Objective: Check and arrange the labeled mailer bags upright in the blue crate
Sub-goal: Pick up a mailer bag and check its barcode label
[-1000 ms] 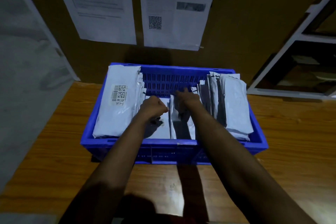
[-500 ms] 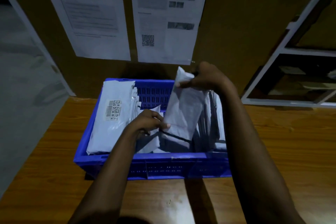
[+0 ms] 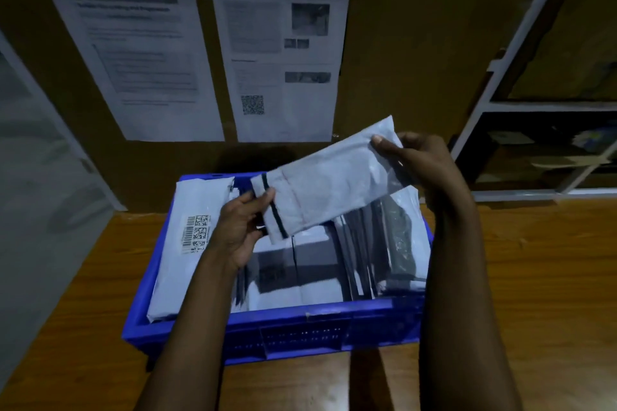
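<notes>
Lifted clear of the blue crate (image 3: 283, 320) since a moment ago, one mailer bag (image 3: 329, 192) now tilted above the stacks, pinched at its striped end by the left hand (image 3: 238, 230) and at its far end by the right hand (image 3: 422, 167), likely for label checking before restacking upright.

White mailer bag (image 3: 329, 182) above blue crate (image 3: 287, 327)

Crate (image 3: 280, 320) on table (image 3: 534, 277); mailer bags (image 3: 197, 230) inside, one mailer (image 3: 327, 190) above.

Both forearms reach forward, left hand (image 3: 238, 230) and right hand (image 3: 422, 167) raised, fingers pinched closed
</notes>
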The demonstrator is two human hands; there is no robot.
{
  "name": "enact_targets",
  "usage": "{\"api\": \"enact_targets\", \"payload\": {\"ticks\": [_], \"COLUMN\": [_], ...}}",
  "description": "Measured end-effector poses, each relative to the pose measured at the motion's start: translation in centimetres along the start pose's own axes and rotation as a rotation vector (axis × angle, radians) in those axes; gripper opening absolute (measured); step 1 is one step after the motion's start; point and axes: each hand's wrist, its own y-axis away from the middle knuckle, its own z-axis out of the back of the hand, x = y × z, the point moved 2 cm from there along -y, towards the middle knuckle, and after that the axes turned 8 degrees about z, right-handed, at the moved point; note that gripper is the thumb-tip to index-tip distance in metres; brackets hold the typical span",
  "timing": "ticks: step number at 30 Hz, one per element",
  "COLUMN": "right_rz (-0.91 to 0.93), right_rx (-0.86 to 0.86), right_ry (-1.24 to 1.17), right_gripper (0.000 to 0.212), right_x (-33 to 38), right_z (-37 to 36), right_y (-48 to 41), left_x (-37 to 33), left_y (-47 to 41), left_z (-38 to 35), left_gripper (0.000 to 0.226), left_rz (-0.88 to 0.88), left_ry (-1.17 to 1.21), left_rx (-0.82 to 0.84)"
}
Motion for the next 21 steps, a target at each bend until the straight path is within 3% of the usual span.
{"api": "enact_targets", "payload": {"ticks": [4, 15, 21], "right_rz": [-0.049, -0.097, -0.135], "right_rx": [-0.001, -0.117, 0.002], "right_ry": [-0.118, -0.354, -0.347], "right_gripper": [0.031, 0.029, 0.045], "right_x": [-2.2, -4.3, -4.4], "right_z": [0.2, -0.8, -0.1], "right_y": [1.6, 4.5, 5.0], "left_x": [-2.0, -3.6, -4.2], "left_y": [0.5, 2.0, 2.3], "left_z": [0.1, 0.0, -0.6], "left_gripper": [0.026, 0.015, 0.018], "left_rz": [-0.103, -0.320, -0.342], "left_ry": [0.114, -0.048, 0.013], "left_rx": [-0.045, -0.164, -0.186]}}
